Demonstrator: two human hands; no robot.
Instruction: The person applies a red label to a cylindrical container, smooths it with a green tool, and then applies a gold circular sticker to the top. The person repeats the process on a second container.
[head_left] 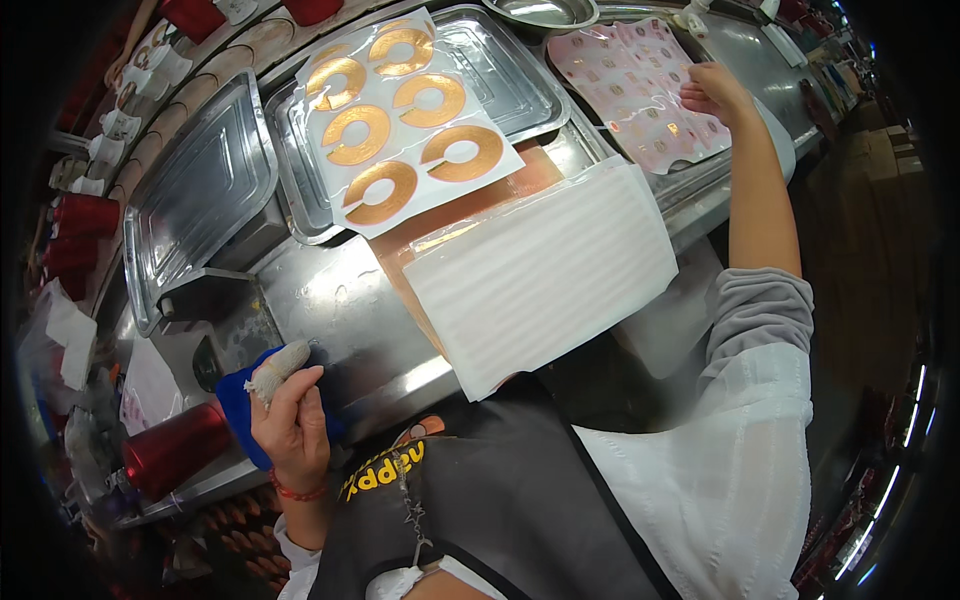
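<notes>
My right hand (pixel 716 94) is at the far right, its fingers curled together at the edge of a glossy pinkish sheet (pixel 630 85) with small printed patches. At the lower left my left hand (pixel 290 425) has bent fingers, over a blue cloth (pixel 240 405). An off-white knitted piece (pixel 278 370) is at its fingertips; whether it wraps a finger or is pinched I cannot tell. Between my hands a white sheet (pixel 540 285) lies on a brown board (pixel 400 245) and overhangs the near edge. Beyond it, a sheet with gold open rings (pixel 355 135) rests across metal trays.
One metal tray (pixel 510 85) lies under the gold-ring sheet, and another tray (pixel 200 190) tilts at the left. A red cylinder (pixel 178 450) stands out beside the blue cloth. The steel worktop (pixel 340 290) ends close to my apron. A metal bowl (pixel 545 10) sits at the back.
</notes>
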